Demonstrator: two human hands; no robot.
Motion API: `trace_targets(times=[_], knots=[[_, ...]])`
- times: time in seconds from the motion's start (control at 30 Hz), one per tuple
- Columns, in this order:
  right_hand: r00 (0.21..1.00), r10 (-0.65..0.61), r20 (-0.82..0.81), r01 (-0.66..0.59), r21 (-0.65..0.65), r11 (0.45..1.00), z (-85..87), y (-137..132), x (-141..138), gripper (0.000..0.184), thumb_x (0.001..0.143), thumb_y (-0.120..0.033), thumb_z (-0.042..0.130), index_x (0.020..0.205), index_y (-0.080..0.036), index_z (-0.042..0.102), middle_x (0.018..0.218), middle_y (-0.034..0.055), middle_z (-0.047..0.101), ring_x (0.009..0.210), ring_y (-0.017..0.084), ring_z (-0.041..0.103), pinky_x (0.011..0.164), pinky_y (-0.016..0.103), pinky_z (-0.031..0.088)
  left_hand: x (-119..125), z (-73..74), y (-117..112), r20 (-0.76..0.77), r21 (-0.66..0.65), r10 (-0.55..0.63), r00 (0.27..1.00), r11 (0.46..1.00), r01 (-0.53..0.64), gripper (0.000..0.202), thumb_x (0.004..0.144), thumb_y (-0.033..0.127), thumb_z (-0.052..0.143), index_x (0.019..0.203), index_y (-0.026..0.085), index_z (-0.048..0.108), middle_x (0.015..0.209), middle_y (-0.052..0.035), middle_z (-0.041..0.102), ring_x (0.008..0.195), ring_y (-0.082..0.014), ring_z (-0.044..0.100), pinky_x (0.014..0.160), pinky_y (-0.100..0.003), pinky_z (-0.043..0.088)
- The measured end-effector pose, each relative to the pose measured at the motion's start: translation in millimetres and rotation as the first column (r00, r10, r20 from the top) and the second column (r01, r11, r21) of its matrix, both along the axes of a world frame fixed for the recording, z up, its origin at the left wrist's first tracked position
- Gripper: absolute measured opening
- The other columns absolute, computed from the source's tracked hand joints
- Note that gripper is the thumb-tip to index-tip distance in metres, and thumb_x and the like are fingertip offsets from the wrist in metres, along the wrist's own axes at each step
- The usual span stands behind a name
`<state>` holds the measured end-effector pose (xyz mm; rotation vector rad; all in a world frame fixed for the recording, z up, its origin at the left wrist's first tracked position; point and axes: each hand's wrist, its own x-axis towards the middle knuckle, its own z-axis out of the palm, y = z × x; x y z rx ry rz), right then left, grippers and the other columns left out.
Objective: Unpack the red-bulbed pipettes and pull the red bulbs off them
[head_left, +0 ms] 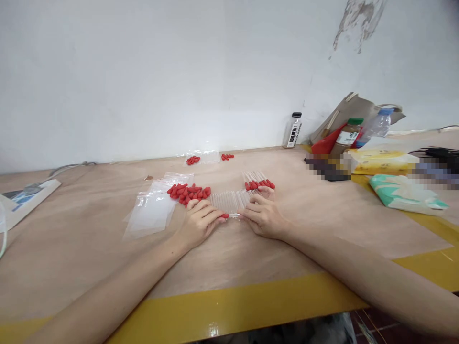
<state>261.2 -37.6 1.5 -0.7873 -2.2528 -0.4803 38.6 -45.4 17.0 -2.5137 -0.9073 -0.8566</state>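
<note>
My left hand pinches a small red rubber bulb between thumb and fingertips. Facing it, my right hand is closed on the end of a thin clear dropper tube, whose other end meets the bulb; how deep it sits inside cannot be made out. Just beyond both hands lies a row of loose clear tubes. A pile of red bulbs is heaped beyond my left hand. Past my right hand, several droppers with red bulbs lie side by side, bulbs toward me.
Clear plastic bags lie left of the pile. Near the wall are more bagged red bulbs. A black-capped bottle, a green-capped bottle and a tissue pack stand to the right. At left is a white power strip.
</note>
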Motion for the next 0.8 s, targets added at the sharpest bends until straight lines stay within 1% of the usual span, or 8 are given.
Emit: trace_targets(times=[0.13, 0.23, 0.37, 0.43, 0.53, 0.63, 0.7, 0.8], knots=[[1.0, 0.008, 0.007, -0.008, -0.007, 1.0, 1.2, -0.1, 14.8, 0.022, 0.086, -0.025, 0.046, 0.078, -0.027, 0.067, 0.059, -0.0039, 0.061, 0.068, 0.011, 0.048, 0.092, 0.039, 0.019, -21.2, -0.9, -1.0, -0.023, -0.005, 0.045, 0.999, 0.999, -0.045, 0.015, 0.085, 0.027, 0.051, 0.078, 0.024, 0.064, 0.073, -0.0003, 0.067, 0.075, -0.0159, 0.058, 0.071, -0.035, 0.036], [0.984, -0.127, -0.128, 0.124, -0.03, 0.992, 4.8, 7.2, 32.5, 0.023, 0.085, -0.027, 0.048, 0.074, -0.026, 0.068, 0.063, -0.0024, 0.065, 0.069, 0.012, 0.05, 0.091, 0.039, 0.019, -40.2, -5.4, 0.5, 0.059, 0.029, 0.1, 0.993, 0.994, -0.101, 0.014, 0.084, 0.024, 0.052, 0.078, 0.024, 0.064, 0.071, -0.0008, 0.065, 0.073, -0.0164, 0.057, 0.07, -0.034, 0.038], [0.938, -0.268, -0.221, 0.247, -0.118, 0.962, 7.5, 17.0, 37.9, 0.022, 0.085, -0.032, 0.048, 0.086, -0.026, 0.069, 0.071, -0.001, 0.069, 0.069, 0.013, 0.053, 0.087, 0.037, 0.021, -46.1, -4.2, 7.8, 0.169, -0.056, 0.072, 0.983, 0.996, -0.063, 0.016, 0.084, 0.021, 0.05, 0.094, 0.023, 0.063, 0.087, -0.0034, 0.061, 0.08, -0.0149, 0.056, 0.074, -0.03, 0.045], [0.92, -0.317, -0.229, 0.292, -0.138, 0.946, 6.4, 19.4, 33.6, 0.022, 0.085, -0.031, 0.048, 0.084, -0.025, 0.07, 0.072, -0.0001, 0.07, 0.068, 0.013, 0.054, 0.084, 0.035, 0.022, -45.0, 3.5, 17.8, 0.28, -0.072, 0.173, 0.944, 0.985, -0.159, 0.021, 0.085, 0.022, 0.047, 0.099, 0.021, 0.062, 0.094, -0.0062, 0.056, 0.086, -0.0163, 0.055, 0.077, -0.03, 0.046], [0.912, -0.356, -0.203, 0.336, -0.125, 0.933, 3.7, 20.8, 27.6, 0.022, 0.083, -0.028, 0.048, 0.08, -0.025, 0.07, 0.072, 0.001, 0.07, 0.069, 0.014, 0.054, 0.083, 0.036, 0.022, -47.7, 20.6, 42.6, 0.347, -0.151, 0.372, 0.861, 0.928, -0.34, 0.025, 0.082, 0.025, 0.046, 0.097, 0.017, 0.064, 0.088, -0.0074, 0.053, 0.087, -0.0193, 0.054, 0.075, -0.032, 0.048], [0.925, -0.356, -0.129, 0.346, -0.095, 0.933, 1.6, 21.6, 24.2, 0.023, 0.083, -0.025, 0.047, 0.079, -0.024, 0.07, 0.07, 0.0011, 0.068, 0.069, 0.015, 0.052, 0.081, 0.036, 0.021, -52.0, 35.2, 70.0, 0.257, -0.321, 0.485, 0.836, 0.859, -0.399, 0.028, 0.078, 0.027, 0.047, 0.1, 0.019, 0.062, 0.084, -0.0053, 0.058, 0.078, -0.0191, 0.057, 0.071, -0.033, 0.047], [0.929, -0.361, -0.083, 0.353, -0.091, 0.931, 0.7, 21.9, 22.1, 0.023, 0.083, -0.024, 0.047, 0.081, -0.023, 0.069, 0.067, 0.0012, 0.067, 0.069, 0.015, 0.051, 0.078, 0.036, 0.022, -51.5, 39.6, 84.0, 0.189, -0.4, 0.534, 0.824, 0.808, -0.432, 0.027, 0.075, 0.029, 0.051, 0.099, 0.021, 0.06, 0.086, -0.004, 0.063, 0.073, -0.0193, 0.058, 0.069, -0.034, 0.046], [0.932, -0.36, -0.031, 0.355, -0.106, 0.929, -0.1, 21.3, 18.4, 0.022, 0.082, -0.026, 0.047, 0.087, -0.022, 0.068, 0.068, 0.0021, 0.065, 0.07, 0.016, 0.049, 0.075, 0.035, 0.022, -46.8, 38.1, 95.5, 0.113, -0.441, 0.574, 0.811, 0.761, -0.477, 0.015, 0.07, 0.032, 0.057, 0.081, 0.024, 0.062, 0.083, -0.0042, 0.066, 0.074, -0.0233, 0.059, 0.07, -0.039, 0.043]])
